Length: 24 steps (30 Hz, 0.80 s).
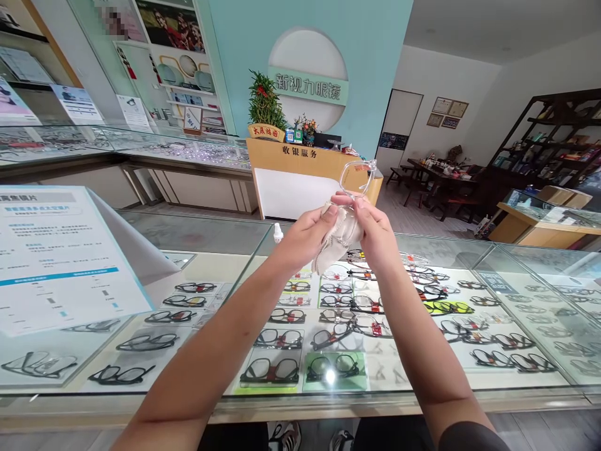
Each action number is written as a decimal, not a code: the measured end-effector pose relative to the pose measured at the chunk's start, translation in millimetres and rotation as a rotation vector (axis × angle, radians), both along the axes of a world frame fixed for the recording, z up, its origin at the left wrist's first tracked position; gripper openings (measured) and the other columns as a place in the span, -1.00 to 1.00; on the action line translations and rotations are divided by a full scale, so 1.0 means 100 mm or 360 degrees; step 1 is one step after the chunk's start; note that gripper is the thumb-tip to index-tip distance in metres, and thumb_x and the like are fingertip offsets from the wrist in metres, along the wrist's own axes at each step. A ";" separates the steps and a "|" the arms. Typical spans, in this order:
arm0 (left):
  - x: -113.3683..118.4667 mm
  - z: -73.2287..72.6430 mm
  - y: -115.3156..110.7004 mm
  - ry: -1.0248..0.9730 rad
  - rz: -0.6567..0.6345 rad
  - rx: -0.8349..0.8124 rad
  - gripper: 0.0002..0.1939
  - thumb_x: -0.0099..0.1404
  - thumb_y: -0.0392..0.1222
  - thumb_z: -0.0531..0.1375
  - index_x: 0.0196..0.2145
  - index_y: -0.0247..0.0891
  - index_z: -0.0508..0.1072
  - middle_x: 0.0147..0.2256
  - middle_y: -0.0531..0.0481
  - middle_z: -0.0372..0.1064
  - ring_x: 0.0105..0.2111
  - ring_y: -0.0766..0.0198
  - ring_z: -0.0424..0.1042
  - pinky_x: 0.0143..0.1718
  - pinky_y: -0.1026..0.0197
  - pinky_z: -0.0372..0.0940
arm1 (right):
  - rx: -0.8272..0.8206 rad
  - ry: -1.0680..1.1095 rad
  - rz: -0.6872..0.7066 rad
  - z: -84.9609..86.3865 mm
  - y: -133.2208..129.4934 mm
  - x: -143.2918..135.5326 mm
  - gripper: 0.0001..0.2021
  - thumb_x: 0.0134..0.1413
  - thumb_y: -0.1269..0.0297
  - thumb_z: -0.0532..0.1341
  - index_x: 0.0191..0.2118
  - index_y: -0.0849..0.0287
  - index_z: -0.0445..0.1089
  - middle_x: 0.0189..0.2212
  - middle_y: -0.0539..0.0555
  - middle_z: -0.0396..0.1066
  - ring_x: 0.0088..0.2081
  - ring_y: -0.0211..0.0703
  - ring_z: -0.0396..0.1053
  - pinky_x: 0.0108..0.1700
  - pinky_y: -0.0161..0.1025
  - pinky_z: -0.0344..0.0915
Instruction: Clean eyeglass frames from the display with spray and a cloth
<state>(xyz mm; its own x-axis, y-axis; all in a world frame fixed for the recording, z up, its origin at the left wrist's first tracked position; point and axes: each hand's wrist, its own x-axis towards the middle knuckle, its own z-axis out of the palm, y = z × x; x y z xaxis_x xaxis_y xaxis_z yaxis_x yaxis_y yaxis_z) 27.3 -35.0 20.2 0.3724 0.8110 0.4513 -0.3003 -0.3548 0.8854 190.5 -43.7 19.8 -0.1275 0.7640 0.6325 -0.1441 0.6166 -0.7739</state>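
Note:
Clear-framed glasses (357, 178) are held up above the glass display case, one rim raised toward the cashier counter. My left hand (310, 235) pinches a pale cloth (335, 247) that hangs below the fingers and covers the lower part of the glasses. Close beside it, my right hand (375, 232) grips the glasses between thumb and fingers, against the cloth's right side. Both hands meet at the cloth.
Rows of eyeglasses lie inside the glass display case (300, 396). A small white bottle (278, 234) stands left of my hands. A large printed sign (61, 257) leans at the left. Farther back is a wooden cashier counter (319, 161).

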 end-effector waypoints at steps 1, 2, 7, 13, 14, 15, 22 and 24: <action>0.01 0.00 0.00 -0.0005 -0.0017 -0.0017 -0.37 0.32 0.45 0.36 -0.29 -0.27 0.59 -0.43 -0.02 0.50 -0.36 0.23 0.48 -0.35 0.23 0.31 | -0.0002 -0.0012 0.0018 0.00 -0.01 -0.01 -0.64 0.48 -0.12 0.22 0.03 -0.10 0.70 0.24 0.07 0.50 0.44 0.01 0.29 0.55 0.04 0.14; 0.01 0.01 -0.01 -0.0013 -0.0034 -0.0033 -0.37 0.30 0.46 0.37 -0.32 -0.26 0.57 -0.46 -0.01 0.47 -0.38 0.23 0.47 -0.38 0.22 0.30 | -0.0001 -0.0033 0.0023 0.00 -0.01 -0.01 -0.63 0.49 -0.12 0.21 0.05 -0.10 0.70 0.23 0.07 0.51 0.44 0.00 0.29 0.55 0.04 0.14; 0.02 0.03 -0.03 -0.0026 -0.0098 -0.0087 -0.36 0.25 0.47 0.40 -0.42 -0.24 0.51 -0.56 0.03 0.36 -0.49 0.25 0.41 -0.46 0.22 0.27 | -0.0010 -0.0184 -0.0041 0.03 -0.05 0.00 -0.58 0.52 -0.14 0.15 0.12 -0.12 0.68 0.19 0.07 0.54 0.37 0.00 0.33 0.52 0.07 0.18; 0.03 -0.01 -0.01 -0.0081 -0.0125 -0.0190 -0.44 0.24 0.35 0.48 -0.36 -0.26 0.56 -0.49 0.02 0.49 -0.50 0.31 0.44 -0.46 0.26 0.29 | 0.0030 -0.0216 -0.0037 0.02 -0.05 -0.02 -0.60 0.51 -0.15 0.17 0.10 -0.14 0.69 0.17 0.06 0.54 0.36 -0.01 0.32 0.51 0.06 0.18; 0.03 -0.02 -0.01 -0.0086 -0.0133 -0.0196 -0.45 0.25 0.33 0.48 -0.34 -0.27 0.57 -0.47 0.01 0.52 -0.49 0.32 0.45 -0.45 0.27 0.31 | 0.0038 -0.0217 -0.0045 0.02 -0.05 -0.02 -0.60 0.51 -0.14 0.17 0.10 -0.13 0.69 0.15 0.06 0.54 0.36 -0.01 0.32 0.51 0.06 0.18; 0.04 -0.03 -0.01 -0.0091 -0.0143 -0.0198 -0.46 0.26 0.32 0.48 -0.33 -0.27 0.57 -0.46 0.00 0.54 -0.48 0.32 0.47 -0.43 0.28 0.33 | 0.0043 -0.0216 -0.0054 0.02 -0.05 -0.03 -0.60 0.51 -0.14 0.17 0.09 -0.12 0.69 0.13 0.07 0.55 0.34 -0.01 0.32 0.50 0.07 0.20; 0.10 -0.01 -0.05 -0.0120 -0.0222 -0.0142 -0.47 0.27 0.28 0.49 -0.36 -0.29 0.55 -0.43 -0.08 0.60 -0.40 0.18 0.60 -0.34 0.19 0.44 | -0.0186 -0.0167 -0.0107 0.05 -0.11 -0.06 -0.48 0.41 -0.27 0.20 0.14 -0.04 0.67 -0.08 0.16 0.52 0.06 0.08 0.44 -0.21 -0.08 0.47; 0.11 -0.01 -0.05 -0.0123 -0.0222 -0.0146 -0.48 0.25 0.25 0.51 -0.34 -0.30 0.56 -0.43 -0.09 0.60 -0.40 0.16 0.61 -0.33 0.18 0.45 | -0.0246 -0.0139 -0.0079 0.04 -0.11 -0.07 -0.44 0.40 -0.31 0.19 0.15 -0.03 0.67 -0.11 0.16 0.53 -0.01 0.07 0.47 -0.27 -0.08 0.44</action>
